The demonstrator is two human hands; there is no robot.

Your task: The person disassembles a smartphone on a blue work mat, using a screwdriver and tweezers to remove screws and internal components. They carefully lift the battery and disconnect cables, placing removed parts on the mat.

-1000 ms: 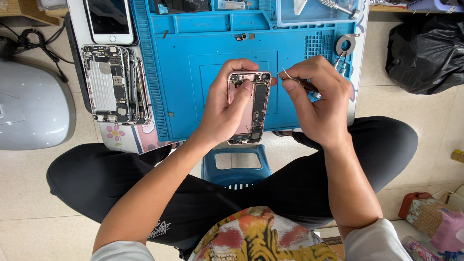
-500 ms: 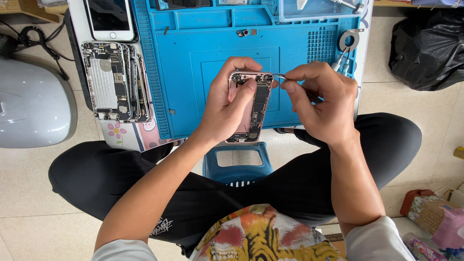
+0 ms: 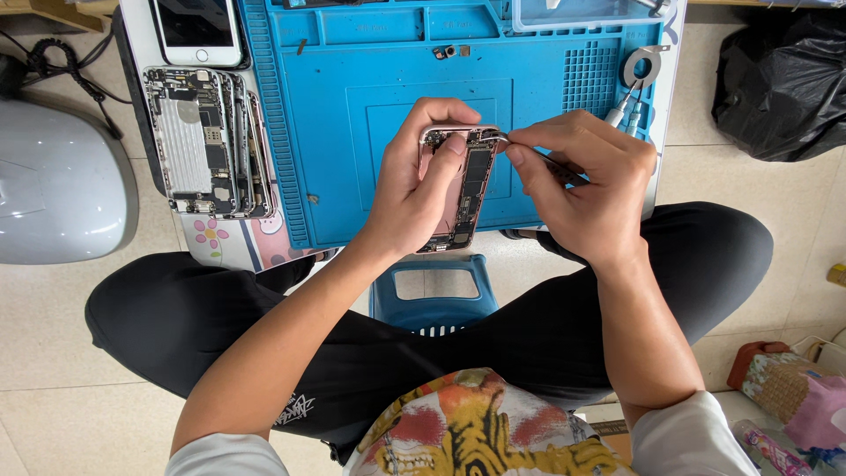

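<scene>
My left hand (image 3: pixel 414 181) grips an opened phone body (image 3: pixel 467 189), pink inside with a black battery strip and bare circuit parts, held above the blue work mat (image 3: pixel 352 115). My right hand (image 3: pixel 582 181) pinches thin metal tweezers (image 3: pixel 504 138) whose tip touches the phone's top right corner. Both hands are close together over the mat's near edge, above my lap.
A stack of opened phone bodies (image 3: pixel 207 141) lies left of the mat, with a whole white phone (image 3: pixel 196 31) above it. Small screws (image 3: pixel 451 51) and a tape roll (image 3: pixel 641 66) sit on the mat. A blue stool (image 3: pixel 432 295), a grey dome-shaped object (image 3: pixel 53 181) and a black bag (image 3: pixel 784 79) surround me.
My right hand moved left, bringing the tweezers' tip from beside the phone onto its top right corner. My left hand keeps the same grip on the phone.
</scene>
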